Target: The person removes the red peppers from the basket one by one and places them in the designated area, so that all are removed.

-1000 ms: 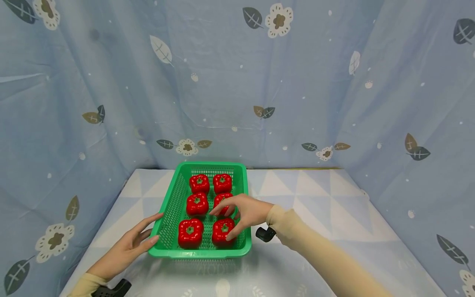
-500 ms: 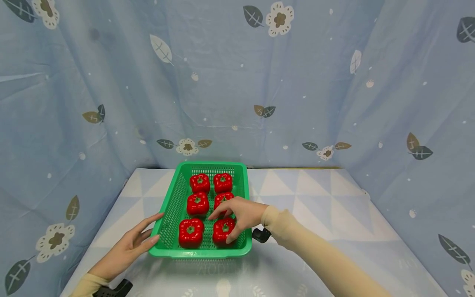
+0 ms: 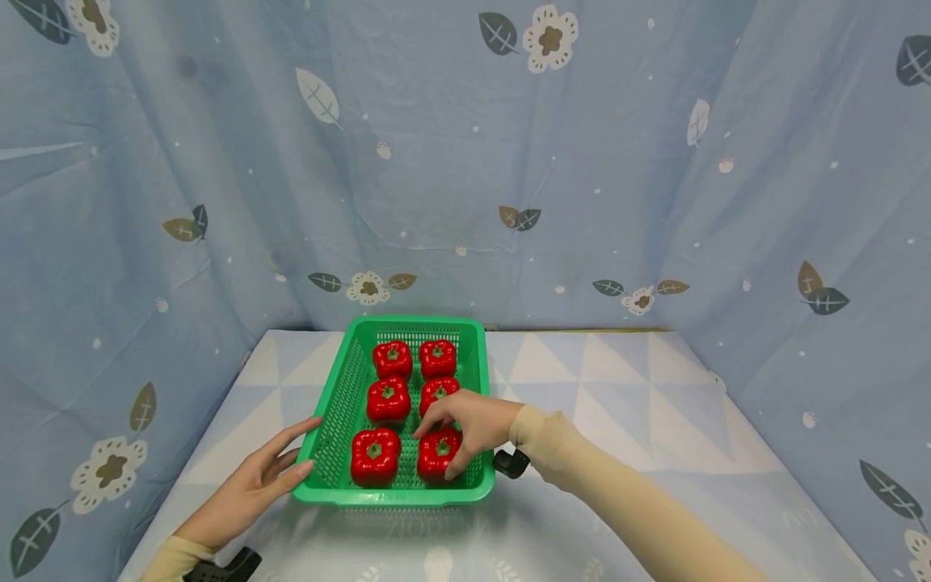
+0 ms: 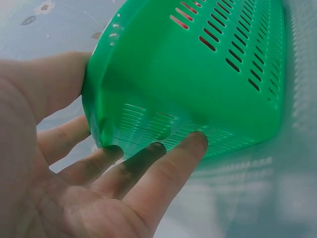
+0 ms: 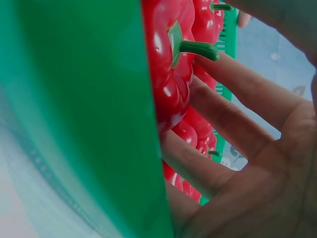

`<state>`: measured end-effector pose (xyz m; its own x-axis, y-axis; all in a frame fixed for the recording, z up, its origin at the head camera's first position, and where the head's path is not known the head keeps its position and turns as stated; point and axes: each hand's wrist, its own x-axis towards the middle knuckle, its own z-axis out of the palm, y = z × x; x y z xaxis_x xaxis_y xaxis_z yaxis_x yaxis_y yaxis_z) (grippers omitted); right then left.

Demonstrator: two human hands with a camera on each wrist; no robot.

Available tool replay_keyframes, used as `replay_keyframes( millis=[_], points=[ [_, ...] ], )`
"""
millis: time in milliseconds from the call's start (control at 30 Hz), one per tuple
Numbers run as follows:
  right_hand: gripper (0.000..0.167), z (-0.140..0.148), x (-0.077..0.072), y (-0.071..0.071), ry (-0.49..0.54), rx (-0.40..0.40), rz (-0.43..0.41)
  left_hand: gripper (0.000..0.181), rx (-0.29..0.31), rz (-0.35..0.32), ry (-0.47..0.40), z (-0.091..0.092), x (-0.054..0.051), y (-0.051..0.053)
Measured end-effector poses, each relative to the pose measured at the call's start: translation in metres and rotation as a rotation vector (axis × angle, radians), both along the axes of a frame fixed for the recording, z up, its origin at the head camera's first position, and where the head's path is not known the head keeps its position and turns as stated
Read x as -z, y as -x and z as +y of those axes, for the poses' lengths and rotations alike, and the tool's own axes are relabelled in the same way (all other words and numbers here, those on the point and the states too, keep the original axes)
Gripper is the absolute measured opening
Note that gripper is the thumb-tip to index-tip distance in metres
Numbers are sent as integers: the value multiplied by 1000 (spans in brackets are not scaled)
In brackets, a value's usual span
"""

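Several red bell peppers [image 3: 375, 457] stand stem up in two columns inside a green perforated basket [image 3: 393, 497]. My right hand [image 3: 476, 419] reaches over the basket's right side and grips the near right bell pepper [image 3: 433, 455]. Its thumb lies on the near side and the fingers on the far side. From the right wrist, that pepper's green stem [image 5: 198, 48] shows between the basket wall and my fingers [image 5: 233, 116]. At the basket's left side, my left hand [image 3: 250, 481] touches the rim and outer wall with extended fingers [image 4: 166, 181]; its thumb rests at the rim.
The basket stands on a table with a pale triangle-patterned cloth [image 3: 582, 404]. A blue curtain [image 3: 465, 162] with leaves and flowers hangs behind and at both sides. A black wrist camera [image 3: 511, 463] sits beside the basket's right rim.
My right hand has moved slightly left and down, and its fingers have drawn in around the near right bell pepper. The left hand and basket have stayed nearly still.
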<state>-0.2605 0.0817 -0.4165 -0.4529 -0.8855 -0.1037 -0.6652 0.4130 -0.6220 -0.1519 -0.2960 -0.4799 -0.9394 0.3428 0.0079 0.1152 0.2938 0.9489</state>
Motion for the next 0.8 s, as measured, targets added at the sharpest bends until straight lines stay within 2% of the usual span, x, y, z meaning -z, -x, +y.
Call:
replay_keyframes(
  millis=[200,367,800],
  points=[
    [59,-1,0,1,-16,-22,10,64,3,-28,-10,-1,1,1],
    [60,-1,1,1,-19,-18,6,64,-5,-22,-11,-1,1,1],
    [57,2,-4,3,27,-22,4,65,-19,-33,-9,0,1,2]
  ],
)
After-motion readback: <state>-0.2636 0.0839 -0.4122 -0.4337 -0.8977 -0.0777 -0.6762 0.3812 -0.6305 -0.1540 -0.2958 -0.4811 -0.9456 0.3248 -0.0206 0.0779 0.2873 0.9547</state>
